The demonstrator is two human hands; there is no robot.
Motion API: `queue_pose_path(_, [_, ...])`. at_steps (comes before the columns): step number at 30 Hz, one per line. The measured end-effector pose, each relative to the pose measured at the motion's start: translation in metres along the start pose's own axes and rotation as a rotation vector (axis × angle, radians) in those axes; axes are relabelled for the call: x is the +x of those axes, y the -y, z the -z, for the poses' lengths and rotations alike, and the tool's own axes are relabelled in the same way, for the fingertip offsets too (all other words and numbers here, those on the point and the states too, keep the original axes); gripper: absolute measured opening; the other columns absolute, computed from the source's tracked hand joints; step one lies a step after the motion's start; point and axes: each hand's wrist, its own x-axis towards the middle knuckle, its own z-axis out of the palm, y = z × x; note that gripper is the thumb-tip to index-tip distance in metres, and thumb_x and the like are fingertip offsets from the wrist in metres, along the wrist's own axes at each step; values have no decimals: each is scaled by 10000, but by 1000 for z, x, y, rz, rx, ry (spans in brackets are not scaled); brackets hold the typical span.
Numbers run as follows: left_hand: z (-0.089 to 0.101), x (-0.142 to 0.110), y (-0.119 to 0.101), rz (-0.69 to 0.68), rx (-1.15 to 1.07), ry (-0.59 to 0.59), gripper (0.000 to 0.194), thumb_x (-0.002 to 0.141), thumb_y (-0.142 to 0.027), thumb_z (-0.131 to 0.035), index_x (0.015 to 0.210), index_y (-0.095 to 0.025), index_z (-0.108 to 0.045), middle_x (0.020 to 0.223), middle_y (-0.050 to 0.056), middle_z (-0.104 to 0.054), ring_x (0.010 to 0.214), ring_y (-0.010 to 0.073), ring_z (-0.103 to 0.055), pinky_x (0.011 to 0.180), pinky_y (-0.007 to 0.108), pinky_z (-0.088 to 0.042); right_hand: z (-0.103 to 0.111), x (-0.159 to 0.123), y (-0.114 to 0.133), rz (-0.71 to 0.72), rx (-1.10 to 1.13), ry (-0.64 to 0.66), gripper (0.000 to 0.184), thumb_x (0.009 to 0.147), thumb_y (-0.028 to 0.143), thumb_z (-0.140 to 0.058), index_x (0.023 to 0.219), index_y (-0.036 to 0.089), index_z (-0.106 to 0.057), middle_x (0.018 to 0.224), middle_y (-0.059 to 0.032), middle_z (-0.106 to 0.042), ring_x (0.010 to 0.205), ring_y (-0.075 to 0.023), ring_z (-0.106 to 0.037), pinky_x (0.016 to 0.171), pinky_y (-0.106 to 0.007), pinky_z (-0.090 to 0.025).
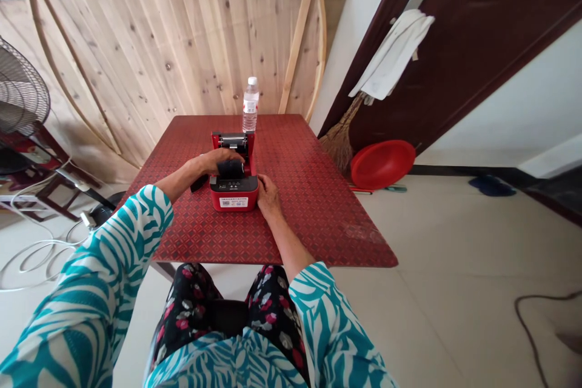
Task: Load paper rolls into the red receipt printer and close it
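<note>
On the table stands a small red and black label printer (pixel 234 199) with its lid (pixel 233 140) raised and a white sticker on its front. My left hand (pixel 219 161) reaches over it from the left, fingers closed round a black roll (pixel 230 168) at the printer's opening. Whether the roll is seated inside cannot be made out. My right hand (pixel 269 197) grips the printer's right side, the fingers partly hidden behind it. A dark object (pixel 199 183) lies left of the printer, partly covered by my left wrist.
A water bottle (pixel 250 104) stands behind the printer on the red patterned table (pixel 313 212). Beyond rises a round wooden board (pixel 204 30). At left are a fan (pixel 20 88) and loose cables (pixel 45 248). A broom (pixel 341 136) and red basin (pixel 383 163) stand right.
</note>
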Motion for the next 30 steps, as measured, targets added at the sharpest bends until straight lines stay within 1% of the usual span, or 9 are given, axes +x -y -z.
queue_pose_path(3, [-4,-4,8,-37,-76,-11,336,774,-192,-582,1085,-154,-703,1077,115,-729,970,204,-676,864,280,-496,1,0,0,1,-24,-1,302,851,370,-454,962,225,-694,989,-58,-737,962,-224,-640,937,-400,-481])
queue_pose_path(7, [-11,-11,13,11,-113,-112,365,737,-181,-586,1083,-167,-702,1051,98,-730,953,212,-679,868,314,-503,3,0,2,9,-49,27,322,854,362,-441,973,201,-693,1020,-84,-731,986,-234,-647,944,-407,-481])
queue_pose_path(10, [-10,-12,6,43,-242,-202,382,737,-212,-613,1109,-169,-687,1038,78,-730,956,206,-678,871,313,-508,4,0,3,10,-48,23,311,856,362,-441,968,211,-689,1015,-74,-732,980,-228,-645,940,-401,-480])
queue_pose_path(15, [-3,-11,-19,181,-543,-193,357,719,-303,-701,1038,-143,-713,900,62,-737,807,179,-672,778,310,-530,3,0,2,21,-41,24,304,857,370,-447,960,218,-690,1004,-63,-735,965,-218,-642,934,-390,-482])
queue_pose_path(18, [7,-31,-23,282,-752,-387,503,696,-370,-760,1144,-152,-688,942,62,-736,825,182,-675,771,312,-538,2,-1,2,22,-27,17,295,857,373,-453,964,231,-689,998,-47,-737,967,-212,-641,939,-384,-480])
queue_pose_path(22, [16,-86,0,372,-883,-815,542,704,-426,-769,1186,-200,-661,1039,66,-725,876,192,-678,787,317,-545,0,-1,-1,23,-4,-6,304,849,392,-461,957,222,-689,982,-56,-741,960,-221,-650,920,-386,-491])
queue_pose_path(24, [12,-114,18,413,-890,-926,480,695,-412,-773,1121,-220,-663,1006,44,-720,863,177,-674,793,311,-543,0,-1,-3,31,0,-20,312,846,402,-462,953,215,-688,974,-63,-743,950,-226,-655,904,-386,-498])
queue_pose_path(27, [-5,-140,41,516,-879,-928,442,645,-351,-795,1031,-201,-641,916,28,-710,823,159,-667,805,305,-536,0,-1,-3,40,0,-16,314,850,407,-460,960,215,-684,987,-62,-744,962,-227,-654,908,-389,-495])
queue_pose_path(30, [-24,-145,53,611,-873,-822,462,583,-318,-798,974,-175,-598,841,12,-691,786,148,-658,790,294,-527,3,-2,-1,36,-5,1,329,853,419,-459,972,210,-683,1004,-67,-743,971,-232,-654,914,-394,-489])
